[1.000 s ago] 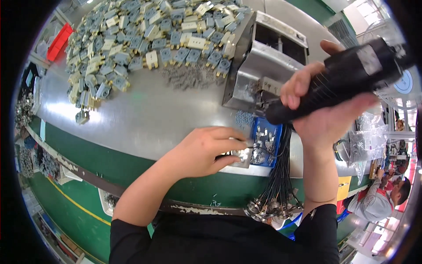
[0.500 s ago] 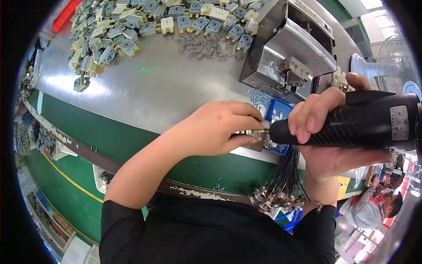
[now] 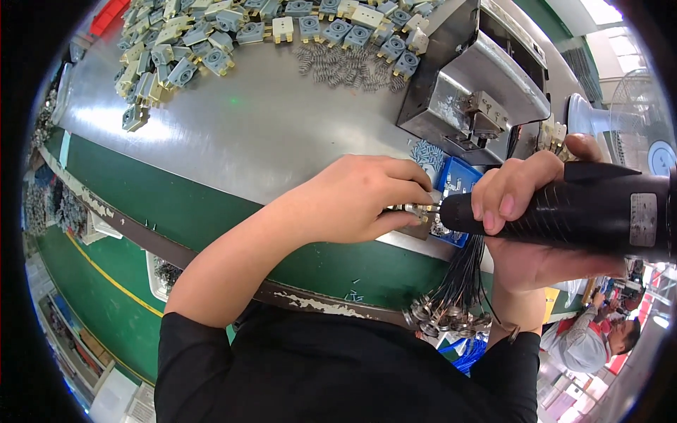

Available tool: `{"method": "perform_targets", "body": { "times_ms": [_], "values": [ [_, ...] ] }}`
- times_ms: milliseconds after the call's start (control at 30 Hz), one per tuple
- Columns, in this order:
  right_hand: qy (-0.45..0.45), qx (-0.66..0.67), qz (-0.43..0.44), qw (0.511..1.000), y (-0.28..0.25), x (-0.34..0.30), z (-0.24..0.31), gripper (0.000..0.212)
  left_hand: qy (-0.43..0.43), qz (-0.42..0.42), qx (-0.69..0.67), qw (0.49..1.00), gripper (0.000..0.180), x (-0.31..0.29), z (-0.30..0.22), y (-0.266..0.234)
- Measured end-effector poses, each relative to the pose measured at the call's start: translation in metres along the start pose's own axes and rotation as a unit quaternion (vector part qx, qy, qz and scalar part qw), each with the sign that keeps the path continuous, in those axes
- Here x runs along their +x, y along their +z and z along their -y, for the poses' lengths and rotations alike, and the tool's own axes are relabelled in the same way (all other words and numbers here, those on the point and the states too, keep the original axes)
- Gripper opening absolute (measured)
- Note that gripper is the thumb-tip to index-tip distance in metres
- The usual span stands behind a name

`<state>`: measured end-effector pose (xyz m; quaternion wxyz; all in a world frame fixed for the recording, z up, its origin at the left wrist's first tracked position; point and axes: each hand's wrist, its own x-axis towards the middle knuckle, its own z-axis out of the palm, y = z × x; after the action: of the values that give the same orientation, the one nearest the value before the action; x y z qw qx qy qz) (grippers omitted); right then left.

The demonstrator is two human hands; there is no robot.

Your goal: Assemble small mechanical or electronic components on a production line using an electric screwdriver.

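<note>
My right hand [image 3: 520, 187] is wrapped round a thick black electric screwdriver [image 3: 592, 204], held level with its tip pointing left. In the thumb and fingers of my left hand [image 3: 356, 197] is a small part with metal terminals [image 3: 415, 209], mostly hidden by the fingers. The screwdriver's tip meets this part or sits right at it; whether it touches a screw is too small to tell. Just beyond the tip lies a blue tray [image 3: 458, 176] of small metal pieces, partly covered by the screwdriver. Beside it is a heap of small screws [image 3: 427, 156].
Grey and cream switch-like blocks [image 3: 233, 32] are piled along the far side, with loose springs [image 3: 345, 67] near them. A metal fixture [image 3: 472, 92] stands at the far right. Black wires with round metal ends [image 3: 451, 314] hang at the near edge. A person [image 3: 585, 342] works at the right.
The view has shifted slightly, so the bench and fixture appear further right. Both hands keep their grips, and the screwdriver tip stays at the small part.
</note>
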<state>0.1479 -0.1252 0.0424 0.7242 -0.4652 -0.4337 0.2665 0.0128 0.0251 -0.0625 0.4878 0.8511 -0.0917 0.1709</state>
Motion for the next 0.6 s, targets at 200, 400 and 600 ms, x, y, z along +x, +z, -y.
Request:
{"method": "perform_targets", "body": {
  "times_ms": [200,400,600],
  "values": [
    [-0.066,-0.031,0.062,0.995,-0.004,-0.002,-0.009,0.111,0.003,-0.003,0.0,1.0,0.028,0.001,0.0,0.001],
    [-0.096,-0.016,0.087,0.991,-0.003,-0.007,-0.014,0.1,0.0,-0.005,0.006,1.0,0.027,-0.001,0.001,0.003],
    [-0.057,-0.02,0.085,0.995,-0.001,-0.008,-0.011,0.101,-0.002,-0.014,0.002,1.0,0.028,-0.002,0.001,0.005]
  ]
}}
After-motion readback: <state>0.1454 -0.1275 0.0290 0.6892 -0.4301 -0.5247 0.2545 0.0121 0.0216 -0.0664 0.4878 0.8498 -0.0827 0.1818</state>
